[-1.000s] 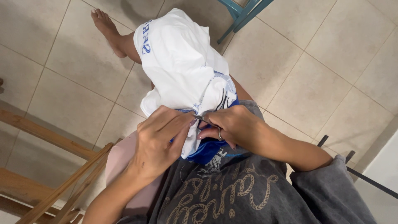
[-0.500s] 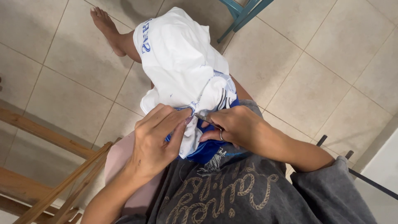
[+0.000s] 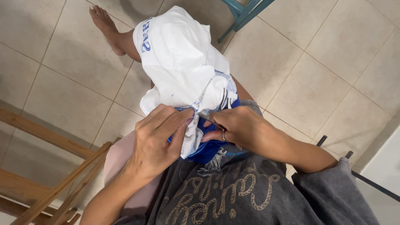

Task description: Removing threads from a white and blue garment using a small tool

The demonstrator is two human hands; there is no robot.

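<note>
Head view: left hand [image 3: 160,139] pinches white-and-blue garment [image 3: 183,71] at seam; right hand [image 3: 241,129] closed around small scissors [image 3: 214,123], tips touching same seam.

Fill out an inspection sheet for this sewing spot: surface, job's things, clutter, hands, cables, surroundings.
Surface: beige tiled floor; the work rests on the person's lap.
Job's things: white garment with blue trim draped over the knee; small metal tool, likely scissors, at the seam.
Clutter: nothing seen.
Hands: left hand pinches the garment's seam; right hand holds the tool, one finger through its ring.
Cables: nothing seen.
Surroundings: wooden frame at lower left, teal chair legs at top, bare foot on the floor, grey shirt on the person.
</note>
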